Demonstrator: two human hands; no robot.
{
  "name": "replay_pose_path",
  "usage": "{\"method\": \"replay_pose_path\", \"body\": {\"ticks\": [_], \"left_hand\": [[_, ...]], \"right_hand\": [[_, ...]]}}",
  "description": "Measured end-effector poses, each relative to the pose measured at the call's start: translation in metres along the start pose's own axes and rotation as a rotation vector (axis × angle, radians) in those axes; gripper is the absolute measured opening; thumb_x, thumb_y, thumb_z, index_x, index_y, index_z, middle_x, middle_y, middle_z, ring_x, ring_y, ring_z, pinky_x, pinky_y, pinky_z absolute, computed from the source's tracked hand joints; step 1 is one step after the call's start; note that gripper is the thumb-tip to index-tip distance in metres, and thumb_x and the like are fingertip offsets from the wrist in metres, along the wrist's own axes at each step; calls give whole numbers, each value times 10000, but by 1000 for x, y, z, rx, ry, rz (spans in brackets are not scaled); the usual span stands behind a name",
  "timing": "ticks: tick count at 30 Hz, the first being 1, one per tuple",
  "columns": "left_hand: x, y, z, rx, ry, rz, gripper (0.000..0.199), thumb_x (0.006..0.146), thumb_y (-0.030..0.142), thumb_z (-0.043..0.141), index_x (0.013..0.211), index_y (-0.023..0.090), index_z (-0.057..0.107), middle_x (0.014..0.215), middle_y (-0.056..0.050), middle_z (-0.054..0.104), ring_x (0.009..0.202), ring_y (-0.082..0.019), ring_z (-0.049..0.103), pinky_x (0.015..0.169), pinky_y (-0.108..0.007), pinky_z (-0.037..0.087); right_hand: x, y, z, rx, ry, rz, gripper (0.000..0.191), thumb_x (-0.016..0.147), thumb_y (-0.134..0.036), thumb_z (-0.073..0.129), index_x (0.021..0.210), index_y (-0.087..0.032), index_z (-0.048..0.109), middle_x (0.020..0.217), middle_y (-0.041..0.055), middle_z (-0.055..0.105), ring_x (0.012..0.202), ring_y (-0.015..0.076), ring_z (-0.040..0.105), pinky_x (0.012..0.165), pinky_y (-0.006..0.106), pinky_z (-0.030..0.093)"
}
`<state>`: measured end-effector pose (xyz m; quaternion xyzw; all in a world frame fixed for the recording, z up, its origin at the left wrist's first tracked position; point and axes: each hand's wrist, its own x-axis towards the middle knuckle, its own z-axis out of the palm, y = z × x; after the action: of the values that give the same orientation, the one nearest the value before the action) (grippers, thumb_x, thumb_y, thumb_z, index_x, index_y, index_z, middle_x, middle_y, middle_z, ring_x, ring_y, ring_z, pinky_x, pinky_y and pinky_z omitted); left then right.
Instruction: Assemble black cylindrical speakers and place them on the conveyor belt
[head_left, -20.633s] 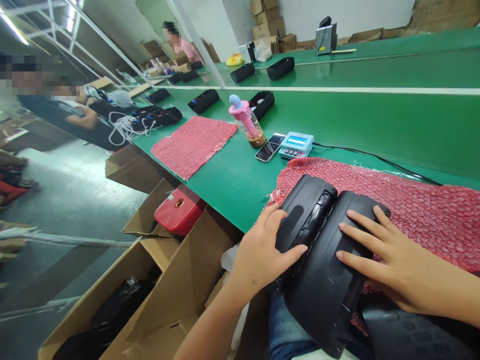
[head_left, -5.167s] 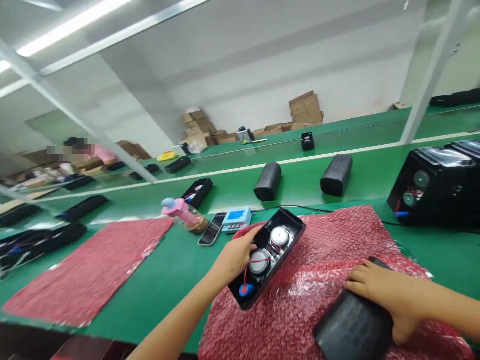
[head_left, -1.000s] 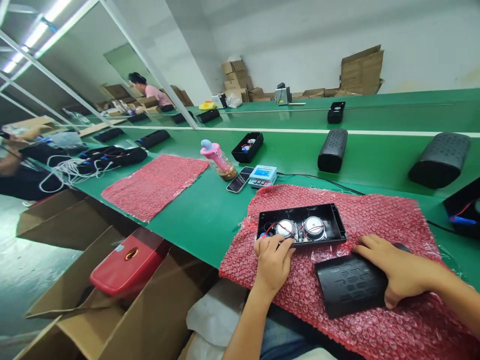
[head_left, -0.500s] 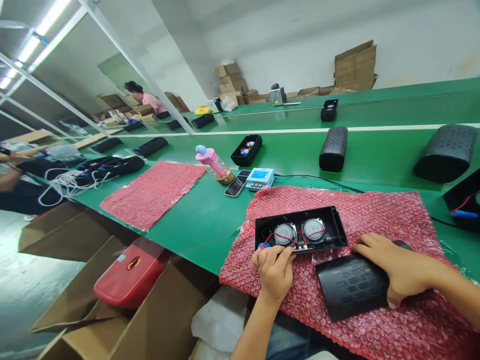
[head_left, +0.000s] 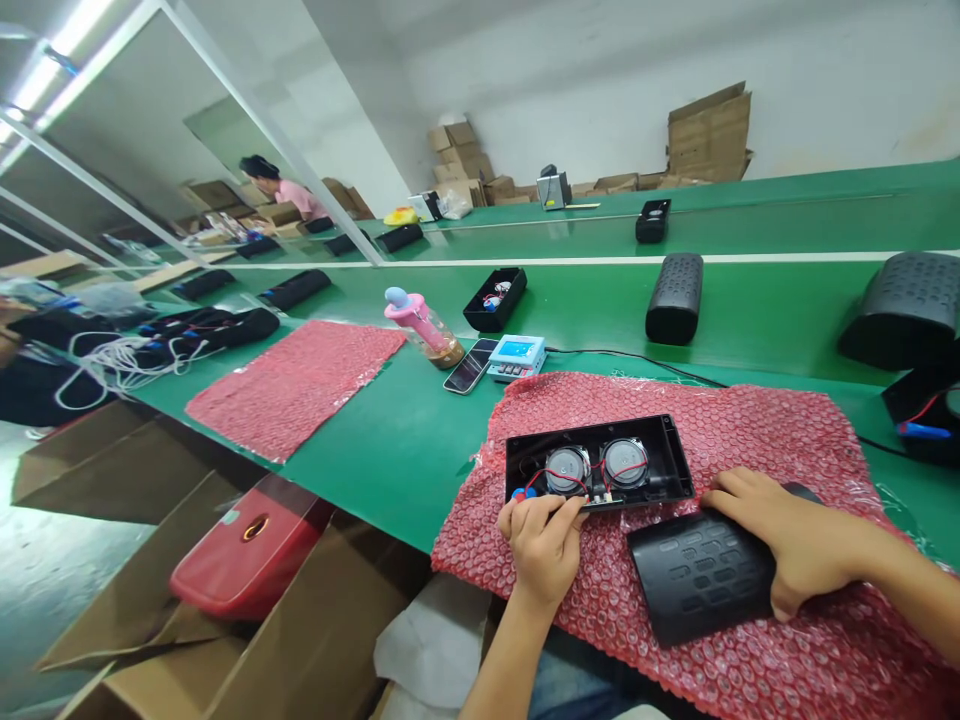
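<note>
An opened black speaker housing [head_left: 660, 470] lies on the red bubble wrap [head_left: 757, 425], showing two round silver drivers, red wires and a small circuit board inside. My left hand [head_left: 544, 545] grips its near edge at the left, fingers curled over the rim beside a blue and red part. To its right, a black speaker cover [head_left: 697, 575] with a pattern of raised rounded blocks lies face up and slightly tilted. My right hand [head_left: 784, 540] rests over the cover's right end, thumb on the near side and fingers on the far side.
Beyond the wrap are a light blue meter [head_left: 517, 355], a phone [head_left: 470, 366] and a pink-lidded bottle [head_left: 431, 335]. More black speaker housings [head_left: 675, 300] stand on the green bench. Another bubble wrap sheet [head_left: 292, 385] lies left. Below are cartons and a red case [head_left: 251, 545]. A person [head_left: 289, 190] sits far left.
The view has shifted slightly, so bench objects on the left appear a little farther left. Both hands keep their places on the housing and the cover.
</note>
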<state>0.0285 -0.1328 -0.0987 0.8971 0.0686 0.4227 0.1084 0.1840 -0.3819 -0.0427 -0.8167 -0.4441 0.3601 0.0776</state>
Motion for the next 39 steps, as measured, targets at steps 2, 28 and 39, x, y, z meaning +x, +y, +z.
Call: {"method": "replay_pose_path", "body": {"ticks": [2,28,39], "left_hand": [[0,0,0,-7,4,-1,119,826,206,626,842,271,725,720,2,649,731,-162,549,831,-364,320],[0,0,2,-2,26,10,101,838,241,624,832,272,720,712,5,654,722,-153,559,822,-369,318],[-1,-1,3,16,23,8,112,841,249,616,829,279,723,711,3,659,719,-155,567,827,-376,333]], "right_hand": [[-1,0,0,0,-1,1,946,363,-393,758,1233,-131,498,1247,182,397,1207,491,278,1000,634,262],[1,0,-1,-47,4,-5,942,345,-371,777,1220,-149,504,1242,157,400,1177,444,326,1004,591,292],[2,0,1,-69,21,-21,899,339,-366,779,1177,-165,520,1194,137,420,1147,426,354,979,582,326]]}}
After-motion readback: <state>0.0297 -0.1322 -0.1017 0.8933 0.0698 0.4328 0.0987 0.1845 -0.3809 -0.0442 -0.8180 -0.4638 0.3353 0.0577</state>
